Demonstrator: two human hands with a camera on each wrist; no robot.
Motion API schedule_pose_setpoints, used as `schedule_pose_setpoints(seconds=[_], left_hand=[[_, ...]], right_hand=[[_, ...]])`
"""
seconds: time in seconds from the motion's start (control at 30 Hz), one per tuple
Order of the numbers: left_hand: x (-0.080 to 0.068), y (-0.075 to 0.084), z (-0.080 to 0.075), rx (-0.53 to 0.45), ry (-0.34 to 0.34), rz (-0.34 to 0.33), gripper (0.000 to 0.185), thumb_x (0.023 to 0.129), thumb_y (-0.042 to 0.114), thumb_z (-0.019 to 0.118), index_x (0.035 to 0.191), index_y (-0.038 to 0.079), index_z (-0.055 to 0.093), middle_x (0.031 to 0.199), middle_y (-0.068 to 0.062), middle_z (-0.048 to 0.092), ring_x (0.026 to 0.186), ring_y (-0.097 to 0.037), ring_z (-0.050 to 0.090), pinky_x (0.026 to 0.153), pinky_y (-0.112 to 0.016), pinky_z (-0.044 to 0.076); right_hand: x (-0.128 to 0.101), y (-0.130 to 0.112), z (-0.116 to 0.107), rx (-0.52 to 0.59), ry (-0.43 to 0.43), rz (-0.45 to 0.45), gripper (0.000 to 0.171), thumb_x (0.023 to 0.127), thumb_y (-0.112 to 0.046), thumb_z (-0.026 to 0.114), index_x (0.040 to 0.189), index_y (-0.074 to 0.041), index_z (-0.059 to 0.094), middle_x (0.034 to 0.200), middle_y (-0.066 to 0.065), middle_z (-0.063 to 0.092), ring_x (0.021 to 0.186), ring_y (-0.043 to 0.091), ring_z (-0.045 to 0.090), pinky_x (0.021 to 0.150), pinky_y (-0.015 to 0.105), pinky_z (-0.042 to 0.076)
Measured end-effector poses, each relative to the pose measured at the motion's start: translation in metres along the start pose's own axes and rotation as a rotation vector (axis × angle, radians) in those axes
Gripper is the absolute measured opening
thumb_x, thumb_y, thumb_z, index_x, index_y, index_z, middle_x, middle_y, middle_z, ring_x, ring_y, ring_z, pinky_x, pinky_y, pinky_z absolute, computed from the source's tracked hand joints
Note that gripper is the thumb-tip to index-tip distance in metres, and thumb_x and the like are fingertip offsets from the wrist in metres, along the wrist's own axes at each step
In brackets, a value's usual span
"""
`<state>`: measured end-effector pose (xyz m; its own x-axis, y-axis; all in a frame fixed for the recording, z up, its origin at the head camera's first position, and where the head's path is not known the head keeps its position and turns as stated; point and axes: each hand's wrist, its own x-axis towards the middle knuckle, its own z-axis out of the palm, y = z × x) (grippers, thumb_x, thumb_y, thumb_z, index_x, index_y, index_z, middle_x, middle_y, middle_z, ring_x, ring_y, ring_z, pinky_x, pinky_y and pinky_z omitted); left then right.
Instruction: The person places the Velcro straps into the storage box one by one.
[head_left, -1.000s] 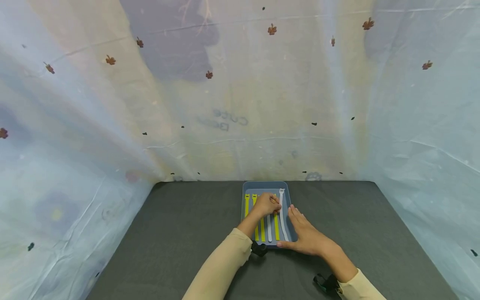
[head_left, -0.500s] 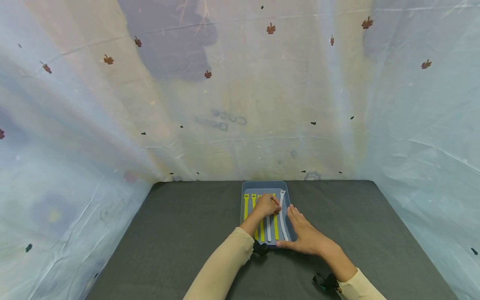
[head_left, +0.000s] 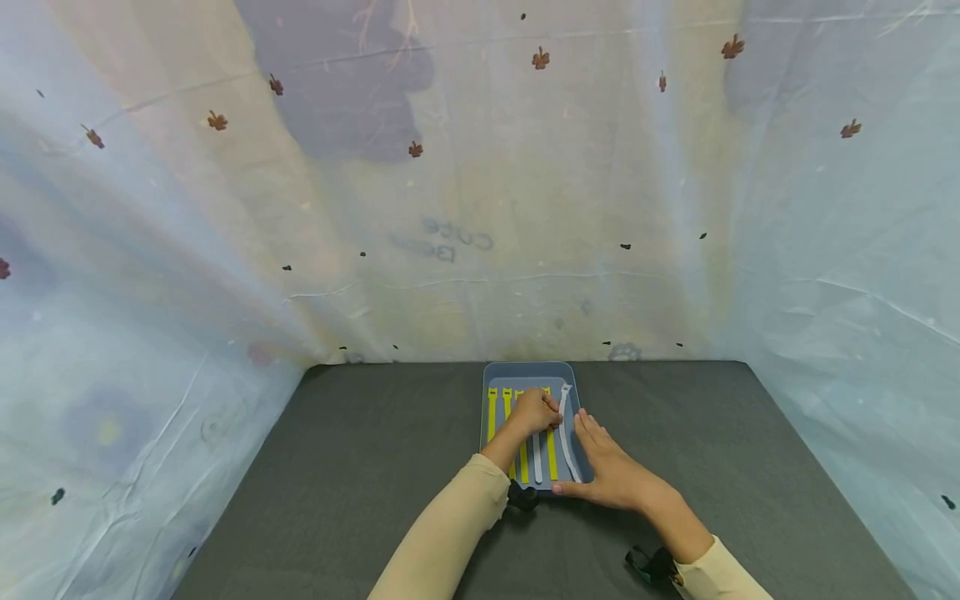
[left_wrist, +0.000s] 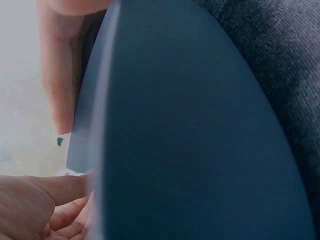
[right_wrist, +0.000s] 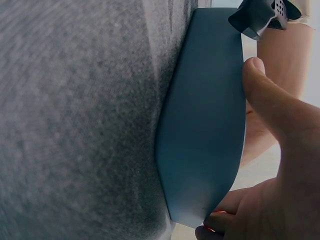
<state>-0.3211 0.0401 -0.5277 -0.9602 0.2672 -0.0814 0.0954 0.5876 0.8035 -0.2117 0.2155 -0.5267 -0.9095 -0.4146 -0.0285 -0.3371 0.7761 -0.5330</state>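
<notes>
Hook-and-loop cable ties lie side by side in a shallow blue-grey tray (head_left: pixel 570 371) that sits on the dark grey bench (head_left: pixel 360 467), near its far edge and close to the draped plastic sheeting (head_left: pixel 420 217) behind it. Compared with a second ago almost nothing has shifted: both hands stay where they were, and only the far head of the white tie (head_left: pixel 564 433) at the right of the row has dropped slightly and leans a touch toward the left hand, which suggests small adjusting work at the ties' heads and not any lifting out. The left hand (head_left: pixel 534 410) rests over the middle of the row with its fingers curled down at the far ends of the strips; whether it actually pinches one cannot be told from the head view, and the left wrist view shows only the tray's underside and fingertips. The right hand (head_left: pixel 611 471) lies flat, fingers straight, along the tray's right rim with the thumb on the near edge, steadying it. Each yellow tie (head_left: pixel 492 410) runs lengthwise away from the person, slotted head toward the sheeting and tail toward the near rim; the white tie bows gently along the same axis.
</notes>
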Motion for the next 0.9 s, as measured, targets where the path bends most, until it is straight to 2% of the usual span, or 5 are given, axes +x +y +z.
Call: schedule_pose_setpoints(seconds=[0.23, 0.63, 0.9], left_hand=[[-0.0010, 0.0011, -0.0012, -0.007, -0.002, 0.005, 0.012, 0.094, 0.004, 0.082, 0.095, 0.003, 0.071, 0.079, -0.007, 0.075, 0.069, -0.019, 0.072, 0.057, -0.022, 0.050], [-0.0031, 0.0023, -0.0019, 0.013, 0.001, 0.015, 0.013, 0.094, 0.005, 0.083, 0.093, 0.002, 0.071, 0.077, -0.006, 0.073, 0.066, -0.015, 0.070, 0.056, -0.021, 0.050], [-0.0037, 0.0027, -0.0030, 0.070, 0.001, 0.042, 0.019, 0.093, 0.003, 0.083, 0.083, 0.005, 0.067, 0.066, 0.001, 0.066, 0.058, -0.007, 0.058, 0.053, -0.019, 0.042]], right_hand=[[-0.0001, 0.0000, 0.0000, -0.009, 0.004, -0.009, 0.129, 0.090, -0.072, 0.074, 0.167, 0.010, 0.012, 0.176, 0.029, 0.005, 0.164, 0.045, 0.009, 0.130, 0.065, 0.017], [-0.0001, 0.0003, -0.0003, -0.012, 0.007, -0.024, 0.128, 0.090, -0.072, 0.074, 0.167, 0.010, 0.012, 0.176, 0.030, 0.006, 0.163, 0.046, 0.010, 0.129, 0.066, 0.017], [0.0002, 0.0008, 0.0001, -0.014, 0.010, -0.023, 0.128, 0.090, -0.072, 0.074, 0.167, 0.011, 0.013, 0.176, 0.030, 0.007, 0.163, 0.047, 0.010, 0.129, 0.065, 0.018]])
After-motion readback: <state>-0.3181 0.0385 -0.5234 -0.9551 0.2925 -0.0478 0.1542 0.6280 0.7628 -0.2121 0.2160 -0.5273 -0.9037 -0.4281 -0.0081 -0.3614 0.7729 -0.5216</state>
